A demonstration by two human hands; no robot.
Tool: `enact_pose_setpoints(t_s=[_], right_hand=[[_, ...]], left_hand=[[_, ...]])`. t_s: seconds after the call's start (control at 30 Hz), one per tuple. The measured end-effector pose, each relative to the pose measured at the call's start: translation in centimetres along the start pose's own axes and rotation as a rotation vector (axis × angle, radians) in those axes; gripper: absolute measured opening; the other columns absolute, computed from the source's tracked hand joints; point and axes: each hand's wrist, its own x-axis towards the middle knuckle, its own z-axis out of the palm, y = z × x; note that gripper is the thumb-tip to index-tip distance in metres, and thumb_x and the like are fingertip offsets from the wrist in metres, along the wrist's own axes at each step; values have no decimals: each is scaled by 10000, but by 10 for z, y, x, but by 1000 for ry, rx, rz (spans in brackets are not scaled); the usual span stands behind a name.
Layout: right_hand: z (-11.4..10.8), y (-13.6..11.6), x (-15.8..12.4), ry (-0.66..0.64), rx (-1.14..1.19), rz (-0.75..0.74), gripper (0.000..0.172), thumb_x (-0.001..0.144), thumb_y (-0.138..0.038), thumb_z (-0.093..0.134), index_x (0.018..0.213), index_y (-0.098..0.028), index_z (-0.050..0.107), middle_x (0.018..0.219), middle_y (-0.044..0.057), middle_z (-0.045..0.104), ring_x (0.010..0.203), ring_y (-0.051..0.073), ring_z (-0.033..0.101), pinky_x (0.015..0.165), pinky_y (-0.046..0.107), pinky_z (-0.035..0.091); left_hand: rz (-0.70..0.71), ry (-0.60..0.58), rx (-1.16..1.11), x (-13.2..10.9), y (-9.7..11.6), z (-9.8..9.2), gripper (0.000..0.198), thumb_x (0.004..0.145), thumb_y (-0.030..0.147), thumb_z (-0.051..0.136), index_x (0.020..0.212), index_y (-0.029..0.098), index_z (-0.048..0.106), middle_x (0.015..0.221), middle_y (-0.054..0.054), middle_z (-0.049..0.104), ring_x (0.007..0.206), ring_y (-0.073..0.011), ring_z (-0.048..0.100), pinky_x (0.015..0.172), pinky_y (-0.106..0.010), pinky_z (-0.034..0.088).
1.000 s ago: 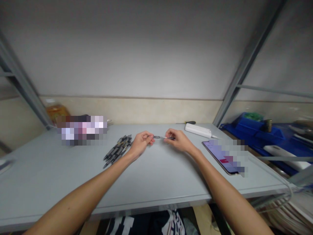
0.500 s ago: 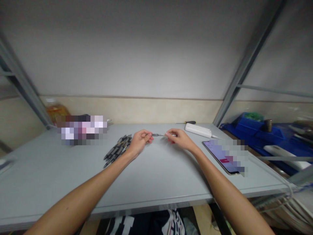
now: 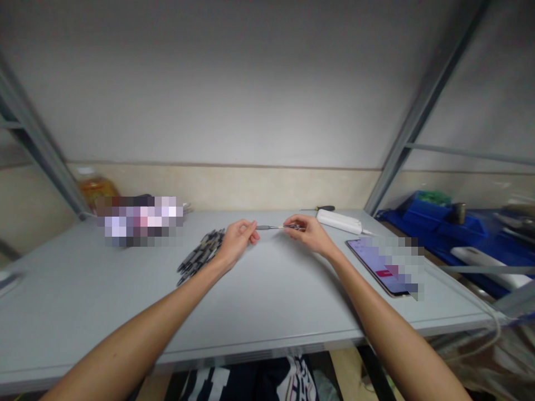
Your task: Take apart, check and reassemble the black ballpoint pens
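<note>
Over the middle of the table (image 3: 267, 289), my left hand (image 3: 239, 240) pinches one end of a slim pen (image 3: 263, 227) with a dark grey grip. From that grip a thin, light shaft runs rightward to the fingers of my right hand (image 3: 307, 233). Those fingers are closed around a dark, shiny piece (image 3: 297, 226), apparently the pen's barrel; its details are too small to tell. Just left of my left wrist lies a pile of dark pens (image 3: 201, 255), partly hidden by the hand and forearm.
A phone (image 3: 376, 266) and a white power strip (image 3: 339, 221) lie at the right, with a screwdriver (image 3: 324, 208) behind. A bottle (image 3: 97, 190) stands at the far left beside a blurred-out bundle. Metal posts rise at both sides; blue trays (image 3: 426, 211) sit beyond the right one.
The thin shaft between my hands shows more of its length now. My right hand has shifted slightly right, its fingers around the dark piece. The pile has not moved.
</note>
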Motion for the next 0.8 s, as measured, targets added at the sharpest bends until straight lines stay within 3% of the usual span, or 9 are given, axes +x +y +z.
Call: enact_pose_setpoints(t_s=[0.2,0.8], right_hand=[[-1,3,2,62,62,-31,254,645,-346,665,789,-140,626,783,55,643,634,133,564,584,262,460],[-8,-4,4,274,259,93,226,578,-305,676,730,-143,637,588,3,587,503,111,525,500,254,454]], left_hand=[[16,80,92,2,2,-4,398,734,516,563,584,150,523,474,23,536,419,-69,451,474,-206,342],[42,173,-81,11,0,-13,317,664,446,642,637,150,533,501,40,501,458,-69,439,493,-206,337]])
